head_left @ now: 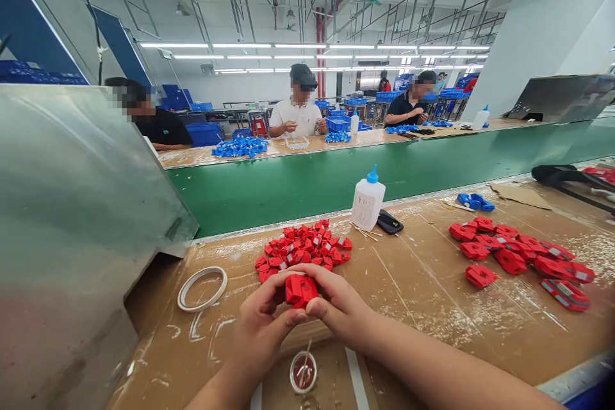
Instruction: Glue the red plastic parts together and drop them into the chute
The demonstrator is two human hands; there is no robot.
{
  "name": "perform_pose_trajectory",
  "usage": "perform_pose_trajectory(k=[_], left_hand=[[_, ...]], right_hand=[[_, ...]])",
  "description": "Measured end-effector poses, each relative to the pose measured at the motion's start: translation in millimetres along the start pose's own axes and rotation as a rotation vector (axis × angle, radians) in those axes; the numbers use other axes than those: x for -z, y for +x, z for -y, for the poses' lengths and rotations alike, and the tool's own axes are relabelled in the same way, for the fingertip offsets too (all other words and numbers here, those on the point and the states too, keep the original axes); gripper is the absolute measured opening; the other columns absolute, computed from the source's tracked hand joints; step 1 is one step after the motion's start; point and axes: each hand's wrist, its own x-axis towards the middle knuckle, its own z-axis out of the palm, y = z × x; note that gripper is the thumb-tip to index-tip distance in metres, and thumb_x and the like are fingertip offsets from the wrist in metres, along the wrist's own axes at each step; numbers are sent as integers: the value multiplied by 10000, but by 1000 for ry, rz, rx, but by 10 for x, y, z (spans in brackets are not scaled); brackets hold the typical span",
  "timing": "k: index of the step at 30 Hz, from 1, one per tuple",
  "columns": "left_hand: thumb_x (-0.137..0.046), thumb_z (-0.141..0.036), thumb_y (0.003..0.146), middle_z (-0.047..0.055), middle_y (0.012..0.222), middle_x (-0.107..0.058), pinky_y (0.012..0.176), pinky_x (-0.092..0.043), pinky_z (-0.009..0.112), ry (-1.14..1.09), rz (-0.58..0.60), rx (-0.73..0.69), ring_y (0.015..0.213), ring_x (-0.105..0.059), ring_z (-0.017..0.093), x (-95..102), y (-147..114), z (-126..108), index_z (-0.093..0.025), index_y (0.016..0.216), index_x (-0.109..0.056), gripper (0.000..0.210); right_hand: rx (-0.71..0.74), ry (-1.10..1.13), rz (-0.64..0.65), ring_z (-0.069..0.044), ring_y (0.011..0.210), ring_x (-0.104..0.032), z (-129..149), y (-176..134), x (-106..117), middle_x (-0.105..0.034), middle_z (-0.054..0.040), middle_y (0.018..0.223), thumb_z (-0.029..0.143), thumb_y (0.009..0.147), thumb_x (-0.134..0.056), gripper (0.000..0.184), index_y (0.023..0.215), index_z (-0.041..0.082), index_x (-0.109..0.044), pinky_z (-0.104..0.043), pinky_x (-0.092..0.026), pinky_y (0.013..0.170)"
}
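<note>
Between my two hands I hold a red plastic part (pixel 300 291), a small blocky piece with a notch in its face. My left hand (pixel 266 314) grips it from the left, thumb underneath and fingers behind. From the right, my right hand (pixel 336 301) presses on the same part with thumb and fingers. Just beyond my hands lies a heap of red parts (pixel 312 243). Below them on the bench sits a small round dish (pixel 303 373) of dark reddish liquid, with a thin stick standing in it.
A white bottle with a blue nozzle (pixel 368 198) stands beside a black object (pixel 389 222) and cotton swabs. A tape roll (pixel 202 289) lies left, near a metal housing (pixel 72 237). More red parts (pixel 510 261) are spread right. Across the green conveyor belt (pixel 288 186), people sit working.
</note>
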Motion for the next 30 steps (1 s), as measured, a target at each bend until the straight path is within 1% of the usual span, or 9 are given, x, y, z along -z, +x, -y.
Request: perform_pose_trajectory(k=[5,11,14,16,19,21,24,27,30], left_hand=[[-792,-377,863,80,1101,-686,869,-542,242,63,11,-4,977,-660,222,-5,-23,-95,-195,1195,-674,396],[-787,-421,865,65,1097,-672,889,-528,226,64,46,14,1001,-635,204,3,66,-118,-193,1165,-673,394],[-744,-448,899,87,1134,-656,928,-538,263,-147,102,73,1050,-629,219,-28,126,-34,-184,1199,-634,414],[-674,-494,936,119,1196,-642,925,-563,312,-374,74,136,1093,-631,246,-28,172,20,-180,1252,-601,451],[-603,-505,961,143,1237,-631,854,-601,312,-655,-90,236,1105,-643,253,49,253,41,-155,1191,-626,419],[-595,-470,964,114,1126,-662,802,-610,287,-731,-194,277,1012,-670,220,136,304,19,-153,1046,-652,333],[-624,-510,958,61,951,-669,725,-605,250,-722,-283,267,870,-677,176,245,347,-9,-171,981,-634,339],[-715,-577,894,100,1095,-679,780,-605,246,-589,-265,215,978,-679,196,272,350,11,-171,1171,-615,502],[-785,-539,851,146,1200,-661,873,-599,276,-451,-202,183,1111,-657,247,248,342,61,-141,1221,-603,573]], right_hand=[[8,-34,15,-235,1214,-594,73,-4,-7,-612,-107,1339,630,997,-468,579,1398,219,-542,-350,-461,1074],[-71,19,27,-235,1357,-506,19,-4,5,-509,-106,1484,542,1015,-509,557,1477,235,-462,-363,-398,1166],[-61,-4,56,-243,1420,-439,-5,5,57,-448,-102,1539,573,1017,-475,604,1519,244,-407,-390,-356,1206],[-11,-72,31,-250,1412,-441,-23,24,117,-461,-107,1522,582,1029,-429,593,1516,244,-415,-407,-365,1199],[57,-268,-91,-248,1324,-500,-69,68,229,-566,-108,1384,487,1054,-422,440,1397,243,-550,-427,-404,1150],[63,-435,-119,-242,1228,-544,-111,99,292,-619,-104,1267,400,1053,-459,329,1279,240,-637,-422,-441,1083],[65,-673,25,-249,1082,-575,-177,132,345,-649,-102,1163,356,1005,-580,247,1185,223,-685,-415,-470,965],[82,-866,221,-260,1040,-565,-235,145,356,-656,-95,1162,375,924,-714,305,1184,219,-681,-423,-448,929],[74,-974,293,-262,1022,-564,-262,143,337,-650,-100,1148,443,883,-757,447,1255,225,-642,-410,-436,902]])
